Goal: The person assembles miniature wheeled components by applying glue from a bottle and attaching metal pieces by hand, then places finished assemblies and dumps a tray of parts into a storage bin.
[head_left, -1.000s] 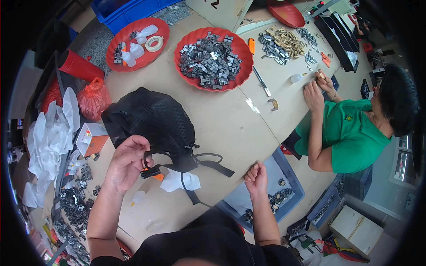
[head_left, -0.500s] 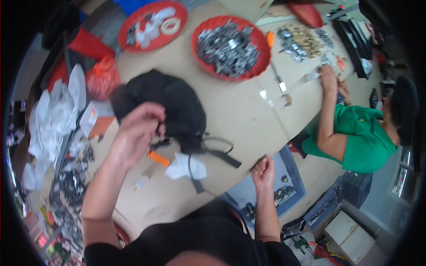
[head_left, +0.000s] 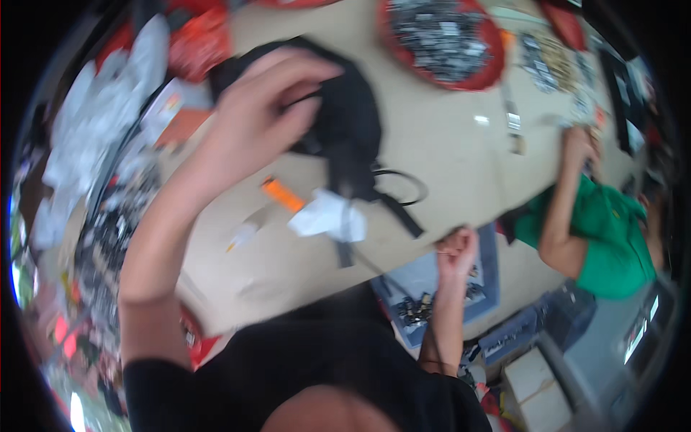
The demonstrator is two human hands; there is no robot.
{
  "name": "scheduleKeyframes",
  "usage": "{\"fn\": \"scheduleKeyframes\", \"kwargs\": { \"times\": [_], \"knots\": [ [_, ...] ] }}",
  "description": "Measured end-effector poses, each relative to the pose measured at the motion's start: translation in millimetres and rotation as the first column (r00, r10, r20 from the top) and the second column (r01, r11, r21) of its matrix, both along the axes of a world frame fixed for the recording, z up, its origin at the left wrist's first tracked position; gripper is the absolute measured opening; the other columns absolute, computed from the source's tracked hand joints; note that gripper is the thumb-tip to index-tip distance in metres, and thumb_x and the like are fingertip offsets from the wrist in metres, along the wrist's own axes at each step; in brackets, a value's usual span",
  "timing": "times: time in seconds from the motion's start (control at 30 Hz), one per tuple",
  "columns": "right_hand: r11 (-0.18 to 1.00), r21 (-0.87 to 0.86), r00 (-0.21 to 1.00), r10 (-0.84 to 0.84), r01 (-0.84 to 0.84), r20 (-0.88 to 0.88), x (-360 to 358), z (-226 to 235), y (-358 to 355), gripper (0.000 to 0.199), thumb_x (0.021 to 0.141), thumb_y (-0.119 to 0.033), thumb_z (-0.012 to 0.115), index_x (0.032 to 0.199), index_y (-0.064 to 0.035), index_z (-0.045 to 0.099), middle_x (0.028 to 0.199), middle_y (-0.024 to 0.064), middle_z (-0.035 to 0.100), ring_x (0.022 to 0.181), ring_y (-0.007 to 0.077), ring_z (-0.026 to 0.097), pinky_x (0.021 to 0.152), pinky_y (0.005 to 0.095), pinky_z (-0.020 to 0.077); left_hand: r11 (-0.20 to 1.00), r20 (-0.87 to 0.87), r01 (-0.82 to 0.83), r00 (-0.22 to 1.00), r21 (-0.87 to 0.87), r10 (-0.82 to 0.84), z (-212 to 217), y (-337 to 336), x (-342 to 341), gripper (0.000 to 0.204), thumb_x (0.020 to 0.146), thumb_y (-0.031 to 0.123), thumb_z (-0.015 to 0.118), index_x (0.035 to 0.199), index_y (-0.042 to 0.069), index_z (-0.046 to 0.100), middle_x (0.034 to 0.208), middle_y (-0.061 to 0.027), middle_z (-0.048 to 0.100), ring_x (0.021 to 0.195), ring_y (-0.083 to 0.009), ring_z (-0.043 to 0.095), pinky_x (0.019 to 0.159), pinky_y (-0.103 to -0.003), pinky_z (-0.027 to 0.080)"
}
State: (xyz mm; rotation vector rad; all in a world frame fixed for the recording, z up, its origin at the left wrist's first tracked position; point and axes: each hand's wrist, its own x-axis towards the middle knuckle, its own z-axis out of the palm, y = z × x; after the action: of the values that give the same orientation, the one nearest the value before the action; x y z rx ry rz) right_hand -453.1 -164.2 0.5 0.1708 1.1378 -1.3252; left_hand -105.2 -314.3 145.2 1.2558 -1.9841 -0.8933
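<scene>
one black bag (head_left: 360,115) partly behind left hand (head_left: 255,111), white sheet (head_left: 317,218) near

Your black bag (head_left: 353,108) lies slumped on the surface (head_left: 446,137), its soft body rounded at the far end and narrowing toward you. Your left hand (head_left: 270,111) covers part of its left side; whether they touch you cannot tell. From the narrow end, a thin cord (head_left: 423,191) loops out to the right, and a flat strap (head_left: 401,216) angles down toward the near edge. Blur hides the finer weave.
</scene>
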Motion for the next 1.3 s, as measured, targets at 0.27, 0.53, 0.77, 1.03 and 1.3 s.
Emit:
{"fn": "scheduleKeyframes", "kwargs": {
  "times": [0.27, 0.53, 0.77, 1.03, 1.3],
  "knots": [
    [1.0, 0.024, 0.996, 0.0, 0.002, -0.088, 9, 5, 1, 0.025, 0.086, -0.027, 0.042, 0.066, -0.0122, 0.046, 0.044, -0.0039, 0.031, 0.037, 0.0093, 0.031, 0.039, 0.0243, 0.0317, 0.816, -0.146, -0.506, 0.818, 0.28, 0.557, -25, 82, 88, 0.027, 0.084, 0.0, 0.045, 0.111, -0.003, 0.045, 0.106, -0.0074, 0.051, 0.085, -0.011, 0.052, 0.075, -0.024, 0.042],
    [0.996, 0.085, 0.993, -0.007, 0.016, -0.114, 16, -1, -7, 0.024, 0.086, -0.027, 0.043, 0.068, -0.0105, 0.047, 0.044, -0.0027, 0.034, 0.037, 0.0098, 0.034, 0.04, 0.0256, 0.0357, 0.615, -0.041, -0.753, 0.625, 0.234, 0.78, -59, 189, 142, 0.028, 0.085, 0.002, 0.042, 0.113, -0.002, 0.043, 0.094, -0.007, 0.052, 0.067, -0.0084, 0.046, 0.063, -0.019, 0.039],
    [0.999, 0.048, 0.972, 0.006, 0.006, -0.234, 22, 7, -5, 0.026, 0.086, -0.025, 0.042, 0.069, -0.0068, 0.047, 0.046, -0.0009, 0.037, 0.038, 0.0103, 0.034, 0.04, 0.026, 0.0359, 0.501, 0.073, -0.77, 0.569, 0.395, 0.819, -106, 276, 138, 0.037, 0.077, -0.007, 0.04, 0.112, 0.001, 0.044, 0.09, -0.0044, 0.049, 0.064, -0.0089, 0.045, 0.059, -0.019, 0.04],
    [0.933, 0.179, 0.182, 0.243, -0.311, -0.953, 72, -7, 6, 0.017, 0.083, -0.017, 0.049, 0.073, -0.0048, 0.054, 0.055, 0.0025, 0.05, 0.048, 0.0147, 0.049, 0.046, 0.0293, 0.0413, 0.786, 0.527, -0.612, 0.697, 0.085, 0.486, -134, 330, 102, 0.033, 0.076, 0.002, 0.049, 0.108, -0.001, 0.045, 0.098, -0.0188, 0.047, 0.082, -0.0286, 0.048, 0.074, -0.036, 0.041],
    [0.869, 0.263, -0.364, 0.105, -0.418, -0.925, 81, -10, 4, 0.005, 0.074, -0.013, 0.057, 0.072, -0.0085, 0.055, 0.057, 0.0064, 0.052, 0.051, 0.0217, 0.051, 0.048, 0.0324, 0.0408, 0.824, 0.556, -0.544, 0.64, -0.161, 0.53, -161, 345, 102, 0.038, 0.072, 0.006, 0.051, 0.108, -0.002, 0.045, 0.103, -0.02, 0.044, 0.094, -0.0343, 0.043, 0.082, -0.042, 0.036]
  ]
}}
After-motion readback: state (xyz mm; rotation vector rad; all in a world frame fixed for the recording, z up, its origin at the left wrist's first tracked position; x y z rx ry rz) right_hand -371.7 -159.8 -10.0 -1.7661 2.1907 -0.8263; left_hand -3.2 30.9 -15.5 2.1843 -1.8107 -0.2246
